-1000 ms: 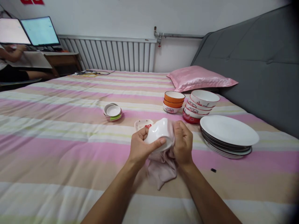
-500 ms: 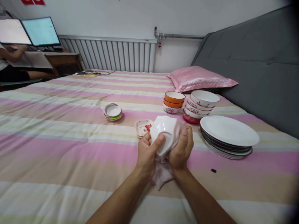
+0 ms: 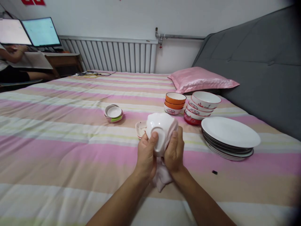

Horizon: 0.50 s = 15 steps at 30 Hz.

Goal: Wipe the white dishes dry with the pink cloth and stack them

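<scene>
A glossy white bowl [image 3: 159, 125] is held up over the bed with its underside and foot ring facing me. My left hand [image 3: 146, 157] grips its left side, the thumb pressed on the base. On the other side my right hand [image 3: 174, 150] is closed on a pale pink cloth [image 3: 162, 175], which wraps the bowl's right side and hangs down below. Just behind the bowl, partly hidden, lies a small patterned dish [image 3: 140, 128].
Small dishes [image 3: 114, 112] are stacked to the left. Further right stand orange and white bowls [image 3: 175, 100], a taller bowl stack [image 3: 202, 105] and a pile of plates [image 3: 230, 131]. A small black object [image 3: 214, 172] lies nearby. Behind are a pink pillow [image 3: 202, 78] and a person's arm [image 3: 14, 55].
Both hands have shifted slightly left with the bowl, which now covers more of the patterned dish. My right hand has come in closer to the left one.
</scene>
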{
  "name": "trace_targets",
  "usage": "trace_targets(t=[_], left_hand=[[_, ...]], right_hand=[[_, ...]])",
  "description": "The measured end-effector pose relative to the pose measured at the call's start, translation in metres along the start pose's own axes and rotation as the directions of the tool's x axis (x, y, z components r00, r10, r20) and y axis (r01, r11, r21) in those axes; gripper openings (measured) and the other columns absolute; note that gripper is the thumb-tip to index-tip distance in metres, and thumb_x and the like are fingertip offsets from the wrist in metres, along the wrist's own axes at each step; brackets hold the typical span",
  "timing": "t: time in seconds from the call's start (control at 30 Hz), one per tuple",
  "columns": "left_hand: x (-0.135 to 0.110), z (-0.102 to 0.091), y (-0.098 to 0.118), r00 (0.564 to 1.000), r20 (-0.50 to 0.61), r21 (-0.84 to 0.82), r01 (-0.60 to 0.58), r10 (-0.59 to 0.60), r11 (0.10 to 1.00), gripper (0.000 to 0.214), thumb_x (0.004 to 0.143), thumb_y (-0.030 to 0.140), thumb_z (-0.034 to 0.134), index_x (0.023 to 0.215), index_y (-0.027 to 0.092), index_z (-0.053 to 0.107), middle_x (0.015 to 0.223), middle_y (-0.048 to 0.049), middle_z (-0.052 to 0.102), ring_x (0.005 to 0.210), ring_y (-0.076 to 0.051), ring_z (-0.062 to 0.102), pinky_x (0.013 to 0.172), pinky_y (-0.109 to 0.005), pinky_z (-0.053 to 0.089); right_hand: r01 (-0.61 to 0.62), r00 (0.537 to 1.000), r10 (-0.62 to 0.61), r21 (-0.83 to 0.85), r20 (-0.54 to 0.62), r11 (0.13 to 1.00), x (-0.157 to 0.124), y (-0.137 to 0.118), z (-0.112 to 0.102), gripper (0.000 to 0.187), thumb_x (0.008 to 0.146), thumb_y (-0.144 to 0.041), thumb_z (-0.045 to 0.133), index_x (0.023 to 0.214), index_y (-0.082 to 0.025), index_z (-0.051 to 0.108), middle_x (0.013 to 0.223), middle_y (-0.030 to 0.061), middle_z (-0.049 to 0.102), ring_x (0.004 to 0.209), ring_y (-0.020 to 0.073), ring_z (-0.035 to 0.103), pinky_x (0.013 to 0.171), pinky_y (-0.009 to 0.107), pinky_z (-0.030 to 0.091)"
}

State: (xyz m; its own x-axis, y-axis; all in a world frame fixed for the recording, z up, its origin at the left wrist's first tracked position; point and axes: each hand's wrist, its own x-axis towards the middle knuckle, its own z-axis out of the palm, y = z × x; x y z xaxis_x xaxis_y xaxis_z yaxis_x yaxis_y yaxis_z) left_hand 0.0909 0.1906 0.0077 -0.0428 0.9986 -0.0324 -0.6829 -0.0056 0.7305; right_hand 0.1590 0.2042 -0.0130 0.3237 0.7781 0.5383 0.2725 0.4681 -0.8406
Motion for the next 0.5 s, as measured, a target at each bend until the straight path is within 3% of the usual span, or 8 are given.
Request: trace_targets(t=[0.2,0.5], left_hand=[[0.008,-0.009,0.003,0.999,-0.045,-0.078,0.004,-0.007,0.997,0.044,0.073,0.044,0.064,0.105,0.014,0.061,0.096,-0.0075,0.068,0.087,-0.019,0.065,0.078,-0.027,0.051],[0.018,-0.015,0.010,0.994,-0.106,-0.172,-0.017,-0.001,0.985,0.046,0.074,0.046,0.062,0.107,0.013,0.061,0.103,-0.0080,0.067,0.091,-0.018,0.064,0.081,-0.025,0.051]], right_hand=[[0.020,0.979,0.005,-0.122,0.204,0.992,-0.007,0.003,0.005,0.018,0.091,-0.036,0.029,0.089,-0.022,0.039,0.063,-0.0012,0.049,0.052,0.0152,0.048,0.048,0.027,0.033],[0.150,0.915,-0.054,-0.210,0.401,0.966,-0.006,0.004,0.007,0.022,0.092,-0.033,0.027,0.097,-0.019,0.043,0.089,0.0068,0.053,0.084,0.0189,0.052,0.071,0.033,0.042]])
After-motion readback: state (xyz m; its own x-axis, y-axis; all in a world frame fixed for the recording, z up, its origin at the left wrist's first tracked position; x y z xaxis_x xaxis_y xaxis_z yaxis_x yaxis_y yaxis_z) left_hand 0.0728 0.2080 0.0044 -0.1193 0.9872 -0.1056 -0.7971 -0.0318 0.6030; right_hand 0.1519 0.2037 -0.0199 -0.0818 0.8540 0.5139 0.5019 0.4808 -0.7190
